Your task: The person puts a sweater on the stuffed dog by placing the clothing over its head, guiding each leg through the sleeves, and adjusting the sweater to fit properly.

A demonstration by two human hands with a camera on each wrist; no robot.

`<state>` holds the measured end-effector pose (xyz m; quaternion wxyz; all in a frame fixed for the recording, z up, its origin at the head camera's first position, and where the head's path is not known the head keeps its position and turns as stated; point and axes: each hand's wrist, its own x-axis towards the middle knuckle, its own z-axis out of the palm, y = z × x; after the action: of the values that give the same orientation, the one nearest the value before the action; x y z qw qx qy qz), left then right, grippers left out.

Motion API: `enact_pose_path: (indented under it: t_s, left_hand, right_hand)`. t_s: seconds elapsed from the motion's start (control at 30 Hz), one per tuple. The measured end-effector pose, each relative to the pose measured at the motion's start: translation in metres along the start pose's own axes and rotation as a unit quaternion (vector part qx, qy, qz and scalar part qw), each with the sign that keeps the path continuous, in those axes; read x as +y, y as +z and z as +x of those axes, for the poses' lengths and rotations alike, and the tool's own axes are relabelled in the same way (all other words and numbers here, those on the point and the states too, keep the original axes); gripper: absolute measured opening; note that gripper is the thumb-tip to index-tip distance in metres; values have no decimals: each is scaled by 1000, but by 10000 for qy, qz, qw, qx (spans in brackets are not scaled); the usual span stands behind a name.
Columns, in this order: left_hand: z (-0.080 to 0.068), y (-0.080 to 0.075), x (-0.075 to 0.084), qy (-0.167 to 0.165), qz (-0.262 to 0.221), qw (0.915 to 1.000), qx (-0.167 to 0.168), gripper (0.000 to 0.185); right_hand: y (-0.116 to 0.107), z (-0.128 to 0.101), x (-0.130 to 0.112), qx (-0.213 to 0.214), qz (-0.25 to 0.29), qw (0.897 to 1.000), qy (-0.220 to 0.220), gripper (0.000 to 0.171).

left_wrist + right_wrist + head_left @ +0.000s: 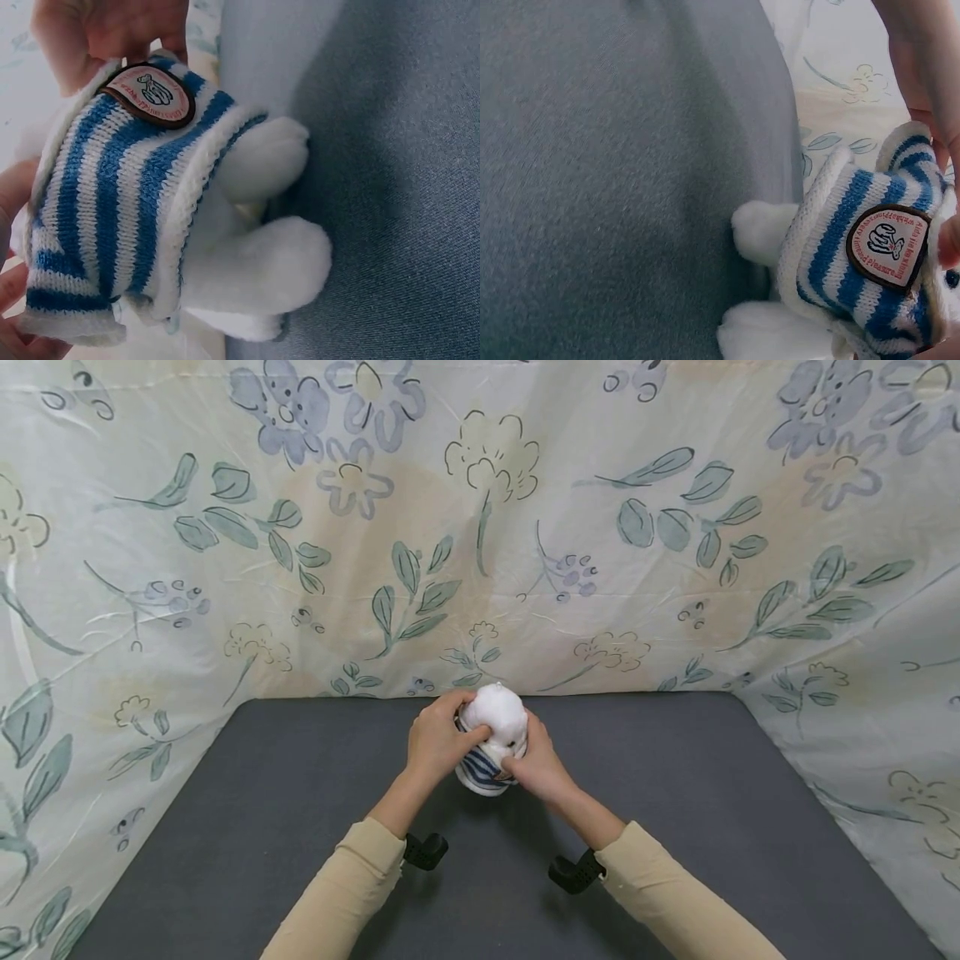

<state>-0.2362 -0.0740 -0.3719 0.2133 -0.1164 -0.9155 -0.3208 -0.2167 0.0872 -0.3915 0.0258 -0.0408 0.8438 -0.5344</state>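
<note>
While gripped: plush toy [491,735] upright, head up.

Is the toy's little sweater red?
No, the sweater on the white plush toy has blue and white stripes.

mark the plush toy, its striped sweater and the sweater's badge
plush toy [495,710]: head view, on its white head.
striped sweater [112,217]: left wrist view, on the blue-and-white knit.
badge [889,244]: right wrist view, middle of the round patch.
</note>
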Motion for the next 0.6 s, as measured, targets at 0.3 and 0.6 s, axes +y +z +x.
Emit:
enact_pose_path:
  t_s: [0.3,0.6]
  left_hand:
    - [0,1,0,-37,-65,10000,8,44]
    - [0,2,1,5,-105,9999,24,44]
  right_hand:
    - [2,-4,4,95,-372,9980,-495,81]
    - [0,-2,7,-238,719,9969,-221,69]
